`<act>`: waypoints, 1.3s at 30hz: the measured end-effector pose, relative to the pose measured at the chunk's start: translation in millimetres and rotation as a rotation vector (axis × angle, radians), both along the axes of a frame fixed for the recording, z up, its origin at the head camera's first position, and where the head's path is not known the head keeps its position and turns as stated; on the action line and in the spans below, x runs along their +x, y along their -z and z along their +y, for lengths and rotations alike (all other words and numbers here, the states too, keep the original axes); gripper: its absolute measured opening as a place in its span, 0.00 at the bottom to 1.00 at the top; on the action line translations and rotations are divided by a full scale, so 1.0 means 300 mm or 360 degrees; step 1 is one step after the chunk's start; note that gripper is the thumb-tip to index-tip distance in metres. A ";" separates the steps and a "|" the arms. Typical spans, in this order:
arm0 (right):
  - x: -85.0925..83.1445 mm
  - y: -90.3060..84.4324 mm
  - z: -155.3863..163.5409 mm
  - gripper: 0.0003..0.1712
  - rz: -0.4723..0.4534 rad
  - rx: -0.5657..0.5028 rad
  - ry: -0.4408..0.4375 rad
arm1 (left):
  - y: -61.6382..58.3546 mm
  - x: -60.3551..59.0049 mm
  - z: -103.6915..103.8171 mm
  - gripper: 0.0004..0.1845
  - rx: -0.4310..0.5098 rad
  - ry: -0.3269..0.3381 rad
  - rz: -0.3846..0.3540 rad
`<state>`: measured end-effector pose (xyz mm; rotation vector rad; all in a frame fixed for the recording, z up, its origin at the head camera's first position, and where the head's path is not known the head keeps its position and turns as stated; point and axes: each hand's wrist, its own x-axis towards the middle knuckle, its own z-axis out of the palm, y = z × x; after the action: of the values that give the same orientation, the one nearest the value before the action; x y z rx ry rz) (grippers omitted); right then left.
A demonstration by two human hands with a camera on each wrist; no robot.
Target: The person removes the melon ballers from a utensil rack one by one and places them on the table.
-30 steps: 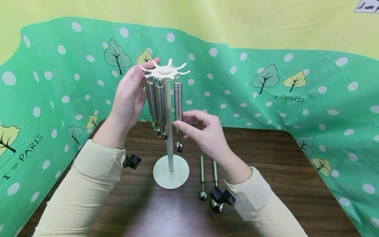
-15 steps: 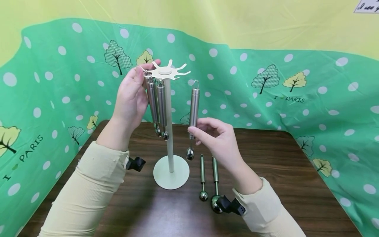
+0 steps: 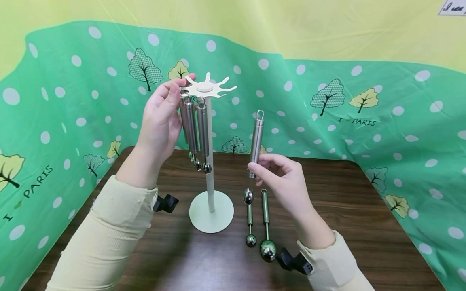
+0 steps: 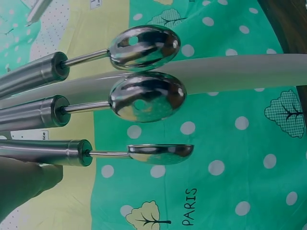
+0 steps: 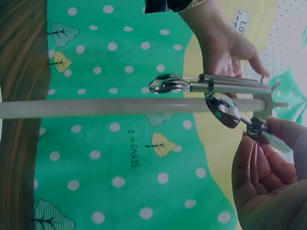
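Right hand [image 3: 282, 178] pinches a steel scoop [image 3: 256, 141] by the lower end of its handle, upright, bowl down, off the rack, above two more scoops [image 3: 258, 220] lying on the bench [image 3: 364, 226]. Left hand [image 3: 160, 117] has its fingers curled around the hanging scoops [image 3: 194, 129] just under the white rack [image 3: 208, 87], whose pole stands on a round base [image 3: 211, 212] mid-bench.

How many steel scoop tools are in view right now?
6: three hang from the white stand by the left hand, one steel scoop tool is in the right hand, two lie on the brown table.
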<state>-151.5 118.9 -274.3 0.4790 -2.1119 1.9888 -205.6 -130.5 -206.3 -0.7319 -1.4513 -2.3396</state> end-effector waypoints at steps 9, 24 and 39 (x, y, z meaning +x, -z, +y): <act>0.004 0.025 0.043 0.07 -0.0001 0.0042 0.0051 | -0.012 0.019 -0.002 0.08 -0.0049 -0.0037 -0.0026; 0.002 0.072 0.087 0.10 -0.0076 0.0107 0.0120 | -0.022 0.028 0.000 0.04 -0.0074 -0.0089 -0.0048; 0.002 0.146 0.135 0.08 -0.0238 0.0177 0.0303 | -0.023 0.033 0.013 0.07 -0.0112 -0.0165 -0.0043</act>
<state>-150.9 159.2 -318.0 0.1425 -2.2702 1.8605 -195.7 -126.5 -199.4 -0.6292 -1.5517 -2.2388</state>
